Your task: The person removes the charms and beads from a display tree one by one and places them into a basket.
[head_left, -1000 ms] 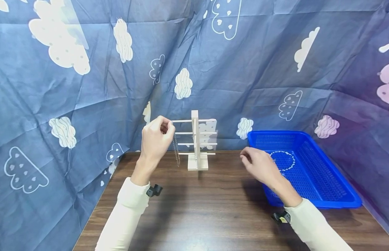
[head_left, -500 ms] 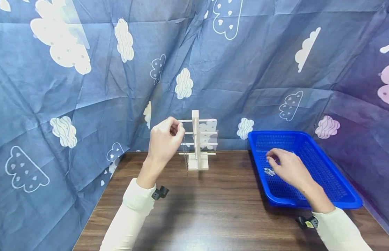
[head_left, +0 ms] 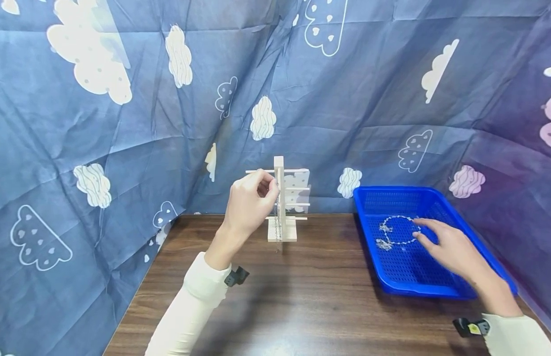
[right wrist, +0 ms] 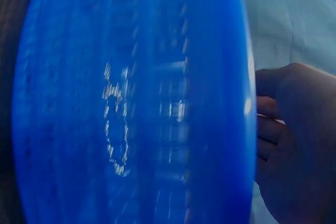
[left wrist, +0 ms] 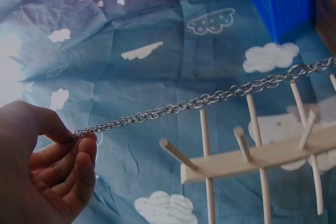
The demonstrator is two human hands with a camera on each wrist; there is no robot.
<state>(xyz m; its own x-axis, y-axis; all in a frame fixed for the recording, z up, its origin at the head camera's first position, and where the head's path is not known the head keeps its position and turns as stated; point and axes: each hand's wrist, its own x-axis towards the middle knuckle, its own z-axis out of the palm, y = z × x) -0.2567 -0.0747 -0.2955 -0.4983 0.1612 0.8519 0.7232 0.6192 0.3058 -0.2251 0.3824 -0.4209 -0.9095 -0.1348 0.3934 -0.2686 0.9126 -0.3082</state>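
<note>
A silver link chain [left wrist: 205,100] is pinched between the thumb and fingers of my left hand [head_left: 253,200]. It hangs straight down in front of a pale wooden stand [head_left: 278,162] in the head view, and part of it overlaps the post. The stand has several thin rods to its sides, and none carries anything. My right hand [head_left: 450,247] is over the blue basket [head_left: 381,272], thumb and index finger apart, fingertips right at the edge of a beaded loop [head_left: 400,243]. In the blurred right wrist view, the basket's side hides part of that hand.
Two small shiny clumps, an upper clump [head_left: 385,228] and a lower clump [head_left: 384,244], lie in the basket by the loop. Everything stands on a dark wooden table [head_left: 319,277]. Behind it hangs a blue cloth [head_left: 328,109] with cloud prints.
My left hand has moved right with the chain, from the rod ends to the stand's post. My right hand has moved right over the basket, its fingers spreading, uncovering the loop and clumps.
</note>
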